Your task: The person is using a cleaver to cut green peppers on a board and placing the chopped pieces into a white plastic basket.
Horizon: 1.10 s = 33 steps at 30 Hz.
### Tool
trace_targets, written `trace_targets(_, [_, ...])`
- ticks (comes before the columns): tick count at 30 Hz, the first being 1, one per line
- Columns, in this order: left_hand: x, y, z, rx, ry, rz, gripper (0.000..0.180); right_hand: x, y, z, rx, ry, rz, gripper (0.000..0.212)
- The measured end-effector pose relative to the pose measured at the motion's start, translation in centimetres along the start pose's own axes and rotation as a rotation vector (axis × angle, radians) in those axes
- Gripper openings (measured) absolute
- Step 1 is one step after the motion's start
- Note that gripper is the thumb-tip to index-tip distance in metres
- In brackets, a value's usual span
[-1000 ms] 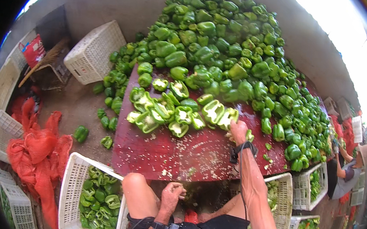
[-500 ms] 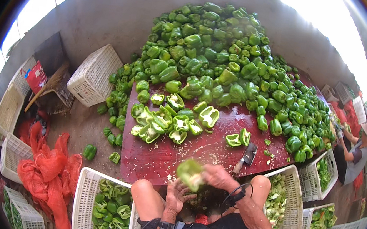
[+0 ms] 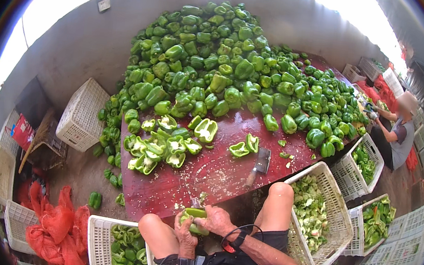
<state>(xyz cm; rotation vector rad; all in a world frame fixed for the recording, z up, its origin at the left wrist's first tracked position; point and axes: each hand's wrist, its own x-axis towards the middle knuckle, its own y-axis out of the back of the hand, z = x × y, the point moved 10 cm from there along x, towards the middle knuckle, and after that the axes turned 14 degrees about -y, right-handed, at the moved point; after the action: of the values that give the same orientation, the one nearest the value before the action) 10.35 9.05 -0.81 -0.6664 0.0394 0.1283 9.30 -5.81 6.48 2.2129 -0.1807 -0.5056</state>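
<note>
Above the person's lap, between the bare knees [image 3: 278, 199], the two hands met around a cut green pepper [image 3: 195, 214], which sat just off the near edge of the worktop with its pale inside showing. The left hand [image 3: 186, 236] cupped the pepper from the left and below, its fingers curled part-way closed against the wall. The right hand [image 3: 219, 221] gripped it from the right, fingers bent over its side; how far their tips reached inside could not be told. A watch [image 3: 186, 263] circled the left wrist and a dark band [image 3: 238, 239] the right.

Beside the left knee stood a white crate [image 3: 92, 245] holding cut green peppers [image 3: 125, 256]; beside the right knee, another crate [image 3: 340, 214] held pale green scraps [image 3: 309, 206]. Red netting [image 3: 57, 227] lay heaped on the floor further left.

The red worktop [image 3: 209, 167] was sprinkled with seeds. Near its front edge lay a cleaver [image 3: 263, 160], its wooden handle toward the person, with two pepper pieces [image 3: 239, 149] just left of the blade. Further left, opened peppers [image 3: 150, 150] lay clustered, many with their cut faces up.

Behind them rose a big pile of whole peppers [image 3: 197, 65], spilling off the worktop's left side. A tipped white crate [image 3: 83, 116] stood left of the pile. A co-worker [image 3: 400, 139] in a pale hat sat at the far right, and a grey wall [image 3: 74, 34] closed off the back.
</note>
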Motion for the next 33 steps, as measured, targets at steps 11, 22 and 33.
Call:
trace_targets(11, [-2.4,-6.7,7.2,0.838,-0.46,-0.294,0.042,1.4,-5.2,4.5,0.481,-0.047,-0.144,0.033])
trace_targets(22, [-1.8,-4.9,7.6,0.675,-0.464,-0.249,0.044,0.3,-3.7,0.3,0.509,0.022,0.035,0.032])
trace_targets(33, [1.6,1.4,3.0,-0.259,-0.073,0.207,0.033,-1.0,0.6,-0.1,1.25,-0.107,-0.537,0.04])
